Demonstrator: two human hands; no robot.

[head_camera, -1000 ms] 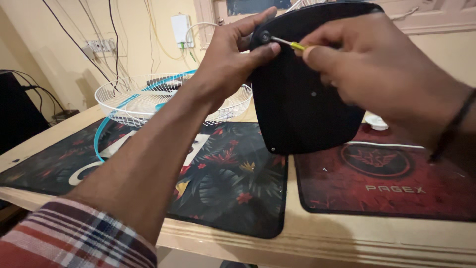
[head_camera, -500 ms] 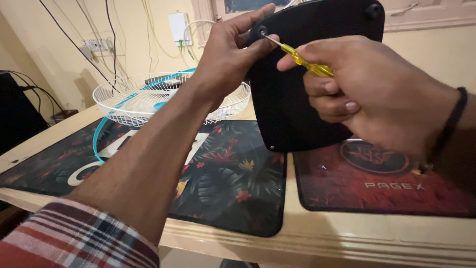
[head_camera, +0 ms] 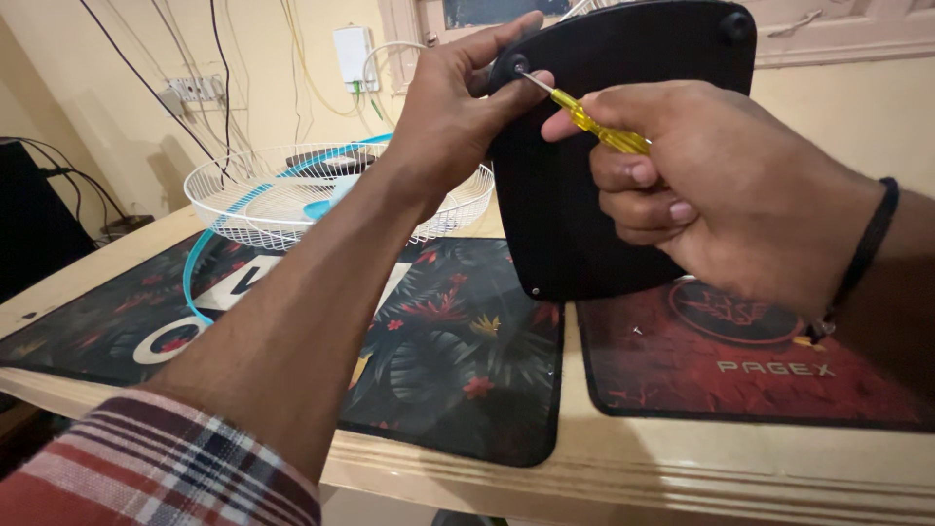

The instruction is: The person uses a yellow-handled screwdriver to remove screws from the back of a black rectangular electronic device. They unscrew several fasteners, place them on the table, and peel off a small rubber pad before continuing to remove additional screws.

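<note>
A black flat base plate [head_camera: 575, 224] with rounded corners is held upright above the table. My left hand [head_camera: 453, 117] grips its upper left corner, thumb beside a round black foot [head_camera: 515, 66]. My right hand [head_camera: 711, 185] holds a small screwdriver with a yellow see-through handle [head_camera: 594, 122]. Its metal tip rests at that round foot. A second round foot [head_camera: 735, 24] sits at the plate's upper right corner.
A white wire fan guard [head_camera: 292, 195] with a teal rim lies at the back left on the wooden table [head_camera: 682, 468]. A dark floral mat [head_camera: 438, 360] and a red mat [head_camera: 740, 370] cover the table. Cables and a wall socket [head_camera: 195, 90] hang behind.
My right hand has slid down the screwdriver and shifted its grip, and the handle now shows more. The plate has tilted slightly. My left hand stays on the corner.
</note>
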